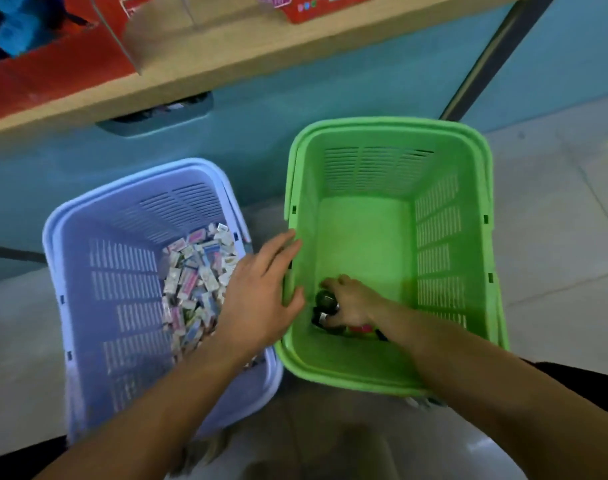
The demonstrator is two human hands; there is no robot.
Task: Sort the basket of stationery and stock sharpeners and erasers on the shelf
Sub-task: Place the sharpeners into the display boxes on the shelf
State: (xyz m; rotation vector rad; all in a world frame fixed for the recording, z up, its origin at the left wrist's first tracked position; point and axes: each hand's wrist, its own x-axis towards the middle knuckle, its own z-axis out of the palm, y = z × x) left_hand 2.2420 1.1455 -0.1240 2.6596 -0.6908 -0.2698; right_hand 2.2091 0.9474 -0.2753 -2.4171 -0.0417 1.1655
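Note:
A lilac basket (88, 244) on the floor at the left holds a heap of small boxed erasers (197, 282). Beside it on the right stands a green basket (392, 133). My left hand (257, 296) reaches across with straight fingers and touches the green basket's left rim. My right hand (351, 303) is down inside the green basket, near its front left corner, with fingers curled round dark round sharpeners (325, 306). A pink item (361, 329) lies just behind that hand on the basket floor.
A wooden shelf edge (226, 67) runs across the top, with red cardboard display boxes (53, 71) on it. Below it is a teal shelf base with a grey tray (157, 119). Pale floor tiles (565, 237) lie to the right of the green basket.

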